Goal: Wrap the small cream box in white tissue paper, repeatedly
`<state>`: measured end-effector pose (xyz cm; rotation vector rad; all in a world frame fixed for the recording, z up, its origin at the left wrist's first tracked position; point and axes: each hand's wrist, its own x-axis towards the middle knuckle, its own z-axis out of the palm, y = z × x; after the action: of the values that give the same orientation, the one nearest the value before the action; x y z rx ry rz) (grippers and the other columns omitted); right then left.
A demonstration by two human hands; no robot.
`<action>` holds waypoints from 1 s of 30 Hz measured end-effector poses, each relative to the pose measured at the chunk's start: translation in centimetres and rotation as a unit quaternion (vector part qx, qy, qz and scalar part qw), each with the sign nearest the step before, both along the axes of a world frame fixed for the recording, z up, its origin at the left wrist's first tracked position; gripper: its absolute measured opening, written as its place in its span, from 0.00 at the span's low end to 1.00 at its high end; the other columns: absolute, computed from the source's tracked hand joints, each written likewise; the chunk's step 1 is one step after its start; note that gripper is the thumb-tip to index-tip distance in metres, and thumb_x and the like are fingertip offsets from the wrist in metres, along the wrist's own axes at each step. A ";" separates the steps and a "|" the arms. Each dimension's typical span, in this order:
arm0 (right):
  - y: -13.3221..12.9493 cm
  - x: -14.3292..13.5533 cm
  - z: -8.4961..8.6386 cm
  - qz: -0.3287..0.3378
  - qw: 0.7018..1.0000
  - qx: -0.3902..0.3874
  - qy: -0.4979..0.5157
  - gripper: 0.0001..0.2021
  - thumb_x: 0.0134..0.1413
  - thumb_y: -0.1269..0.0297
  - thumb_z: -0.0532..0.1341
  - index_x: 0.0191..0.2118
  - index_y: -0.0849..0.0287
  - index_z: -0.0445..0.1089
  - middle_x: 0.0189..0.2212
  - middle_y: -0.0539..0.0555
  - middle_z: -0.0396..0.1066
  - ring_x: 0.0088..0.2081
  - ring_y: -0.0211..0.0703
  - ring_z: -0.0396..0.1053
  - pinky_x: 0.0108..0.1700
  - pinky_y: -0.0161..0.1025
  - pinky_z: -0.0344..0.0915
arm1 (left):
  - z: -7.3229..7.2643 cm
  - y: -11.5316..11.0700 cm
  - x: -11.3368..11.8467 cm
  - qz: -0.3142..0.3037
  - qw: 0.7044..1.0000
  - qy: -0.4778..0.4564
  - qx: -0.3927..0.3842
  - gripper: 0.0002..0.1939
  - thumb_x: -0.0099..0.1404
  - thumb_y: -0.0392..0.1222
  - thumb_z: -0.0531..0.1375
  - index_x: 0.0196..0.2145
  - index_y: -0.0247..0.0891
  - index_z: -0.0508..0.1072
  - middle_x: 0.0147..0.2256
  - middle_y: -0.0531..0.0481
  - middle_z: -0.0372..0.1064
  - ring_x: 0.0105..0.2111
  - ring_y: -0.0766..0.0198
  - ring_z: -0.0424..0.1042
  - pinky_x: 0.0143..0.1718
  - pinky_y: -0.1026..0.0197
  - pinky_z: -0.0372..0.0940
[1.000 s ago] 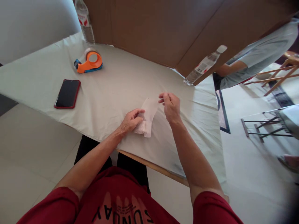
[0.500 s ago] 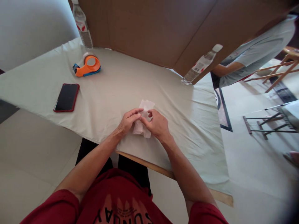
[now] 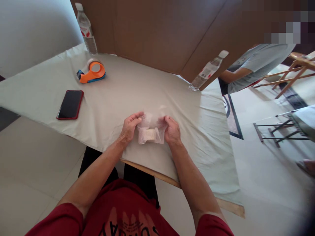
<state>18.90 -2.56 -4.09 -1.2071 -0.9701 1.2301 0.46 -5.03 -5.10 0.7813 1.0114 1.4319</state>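
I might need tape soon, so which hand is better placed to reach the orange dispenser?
Probably your left hand: the orange dispenser sits on that side, and your right hand is farther away, beyond the wrapping.

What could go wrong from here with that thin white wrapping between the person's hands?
The wrapping looks thin and might tear if the left hand or right hand tugs too hard. The small pale block shows amid it and could slip out. The phone lies near the edge of the table, so a bump might push it off.
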 end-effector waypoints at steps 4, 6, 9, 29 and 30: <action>0.0 0.1 0.0 0.004 1.000 -0.023 -0.008 0.20 0.45 0.41 0.65 0.28 0.55 0.68 0.28 0.53 0.75 0.29 0.44 0.72 0.30 0.40 0.68 | -0.3 0.1 -0.1 0.000 0.999 0.036 0.017 0.25 0.54 0.47 0.64 0.49 0.36 0.76 0.42 0.44 0.77 0.42 0.58 0.75 0.47 0.55 0.68; -0.1 0.3 0.3 0.046 0.998 -0.033 -0.014 0.22 0.44 0.39 0.66 0.31 0.55 0.71 0.29 0.54 0.77 0.31 0.45 0.73 0.30 0.40 0.68 | -0.1 0.0 0.0 -0.010 0.998 0.055 0.026 0.24 0.56 0.47 0.63 0.50 0.36 0.75 0.43 0.44 0.77 0.42 0.59 0.75 0.47 0.54 0.69; 0.1 0.4 0.8 0.090 0.994 -0.053 -0.031 0.22 0.39 0.41 0.71 0.32 0.56 0.73 0.28 0.53 0.77 0.30 0.45 0.73 0.30 0.40 0.67 | 0.5 -0.4 0.0 0.036 0.985 0.157 0.057 0.18 0.57 0.46 0.64 0.44 0.38 0.75 0.44 0.44 0.74 0.42 0.59 0.73 0.43 0.57 0.69; 1.9 1.8 1.9 0.089 0.994 -0.036 -0.057 0.22 0.41 0.42 0.69 0.29 0.58 0.73 0.21 0.48 0.68 0.22 0.35 0.65 0.21 0.33 0.61 | 3.0 0.1 -1.7 0.113 0.989 0.044 -0.083 0.07 0.46 0.36 0.61 0.26 0.38 0.66 0.20 0.59 0.63 0.20 0.71 0.63 0.24 0.68 0.58; 2.1 2.0 2.0 0.090 0.993 -0.032 -0.062 0.21 0.41 0.43 0.69 0.29 0.58 0.73 0.21 0.47 0.67 0.22 0.35 0.64 0.20 0.33 0.61 | 3.6 0.3 -1.8 0.103 0.991 0.038 -0.080 0.08 0.45 0.36 0.62 0.26 0.38 0.67 0.20 0.59 0.63 0.20 0.70 0.65 0.25 0.67 0.59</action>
<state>20.95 -0.44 -2.04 -1.2794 -1.1604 1.3486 -1.37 -4.73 -1.49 0.6319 1.2787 1.4819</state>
